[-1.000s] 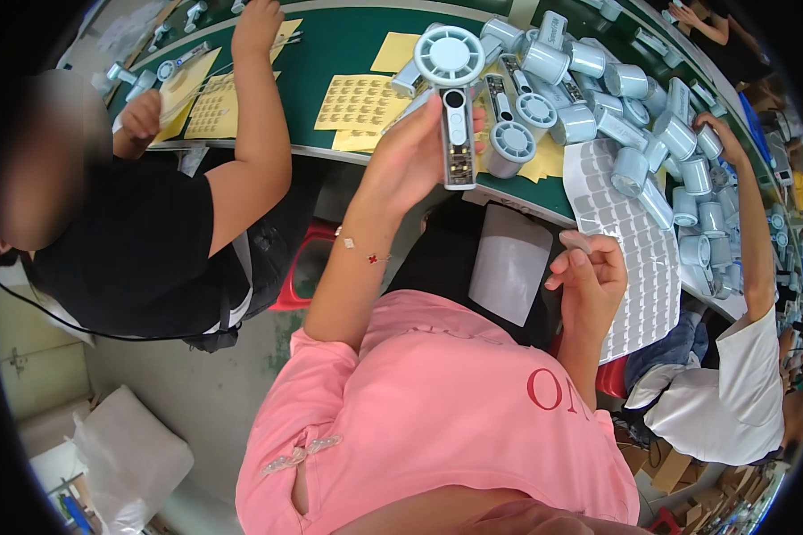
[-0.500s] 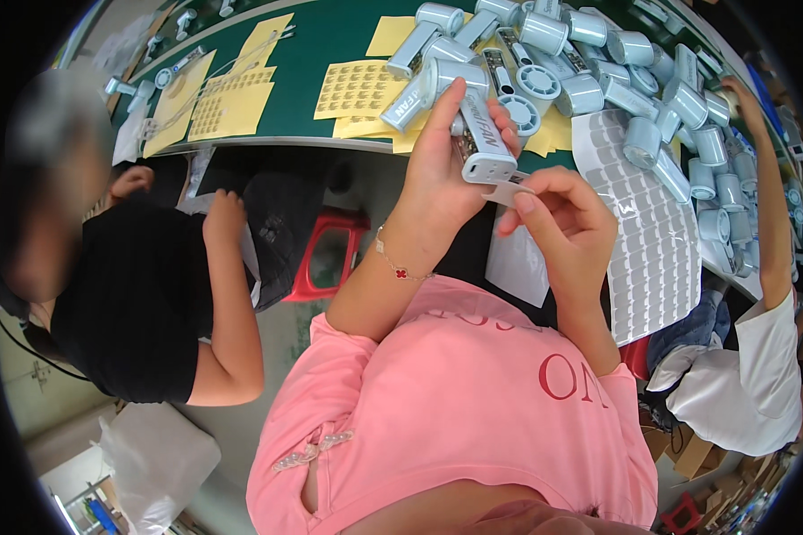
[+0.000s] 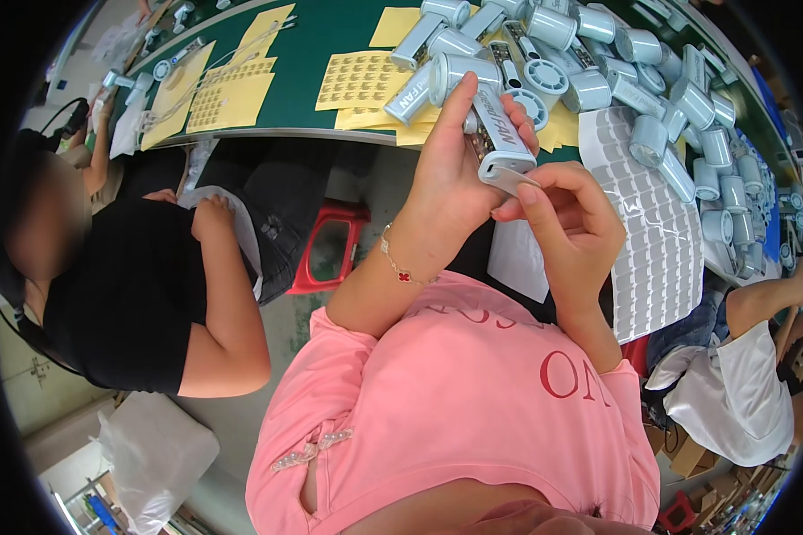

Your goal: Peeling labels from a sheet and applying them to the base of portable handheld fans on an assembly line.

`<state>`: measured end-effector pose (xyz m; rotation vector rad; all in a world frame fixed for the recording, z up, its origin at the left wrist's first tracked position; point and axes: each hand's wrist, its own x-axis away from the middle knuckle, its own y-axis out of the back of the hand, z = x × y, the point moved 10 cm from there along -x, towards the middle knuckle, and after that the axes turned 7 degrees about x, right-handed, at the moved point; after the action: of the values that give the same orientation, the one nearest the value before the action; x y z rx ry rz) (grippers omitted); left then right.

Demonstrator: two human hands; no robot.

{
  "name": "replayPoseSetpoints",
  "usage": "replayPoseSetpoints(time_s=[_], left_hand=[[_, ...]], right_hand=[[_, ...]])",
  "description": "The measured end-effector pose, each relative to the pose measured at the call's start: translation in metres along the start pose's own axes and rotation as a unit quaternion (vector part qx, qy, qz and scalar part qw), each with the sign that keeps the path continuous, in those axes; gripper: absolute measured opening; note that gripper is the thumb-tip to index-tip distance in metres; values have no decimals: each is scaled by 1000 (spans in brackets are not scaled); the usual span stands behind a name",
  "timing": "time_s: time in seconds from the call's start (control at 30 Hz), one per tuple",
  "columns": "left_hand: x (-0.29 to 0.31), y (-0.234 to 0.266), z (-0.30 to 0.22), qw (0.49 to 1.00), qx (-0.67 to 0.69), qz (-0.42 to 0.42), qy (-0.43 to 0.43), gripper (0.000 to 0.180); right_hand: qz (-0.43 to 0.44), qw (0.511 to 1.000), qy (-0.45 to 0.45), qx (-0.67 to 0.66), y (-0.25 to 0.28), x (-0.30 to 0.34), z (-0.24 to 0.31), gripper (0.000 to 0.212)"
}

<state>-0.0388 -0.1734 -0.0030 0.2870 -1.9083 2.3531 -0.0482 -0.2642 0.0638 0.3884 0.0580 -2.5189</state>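
My left hand [image 3: 451, 174] grips a light blue-grey handheld fan [image 3: 509, 134], its fingers wrapped round the handle and its thumb up along the side. The handle's base points toward me. My right hand [image 3: 573, 207] pinches a small pale sticker [image 3: 509, 181] between thumb and fingertips. One end of that sticker lies against the base of the handle; whether it adheres there I cannot tell. Beside my right hand hangs a large sheet of silver-grey labels [image 3: 653, 254], draped over the table edge toward my lap.
Many similar fans [image 3: 589, 89] lie heaped on the green table [image 3: 308, 40] at the far right. Yellow sticker sheets [image 3: 352, 80] lie left of them. A person in black [image 3: 143, 294] sits at left by a red stool [image 3: 330, 245]; another in white [image 3: 732, 392] is at right.
The fan and both my hands have shifted slightly right, the sticker now closer along the handle's base. The person at right has lowered an arm from the heap of fans.
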Motion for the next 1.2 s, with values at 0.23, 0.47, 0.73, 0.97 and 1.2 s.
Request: replayPoseSetpoints(time_s=[0.23,0.47,0.73,0.97,1.2], left_hand=[[3,-6,1,1000,-5,19,-13,37],[2,-2,7,1000,11,-7,4,36],[4,-3,9,1000,5,-8,1,35],[3,-2,10,1000,5,-7,0,36],[3,0,8,1000,5,-4,-6,36]], right_hand=[[0,999,42,-2,1,1,8,11],[1,998,58,-10,2,1,9,11],[-4,997,75,-6,3,2,11,12],[4,997,80,-13,3,2,10,13],[0,997,75,0,2,2,9,13]])
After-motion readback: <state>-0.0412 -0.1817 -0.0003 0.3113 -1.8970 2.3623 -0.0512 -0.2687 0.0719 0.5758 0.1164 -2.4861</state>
